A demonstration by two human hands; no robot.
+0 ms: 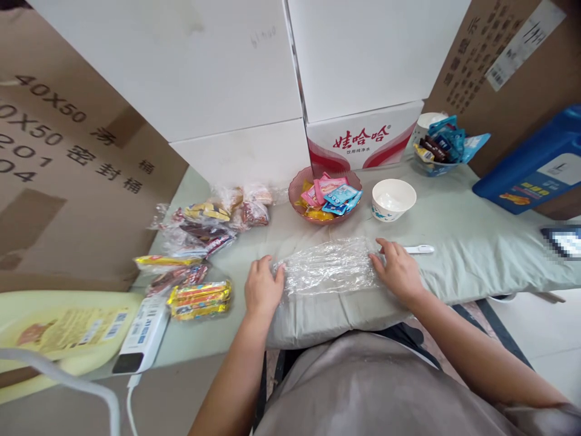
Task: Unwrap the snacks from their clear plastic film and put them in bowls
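Observation:
A crinkled clear plastic bag lies flat on the pale green cloth in front of me. My left hand rests on the bag's left end with its fingers curled down onto the plastic. My right hand lies on the bag's right end, fingers stretched flat over it. What the bag contains cannot be made out.
Behind the bag stand a pink bowl of small sachets and a white paper cup. Wrapped snacks lie at the left by a white device. A white pen lies at the right. Cartons wall the back.

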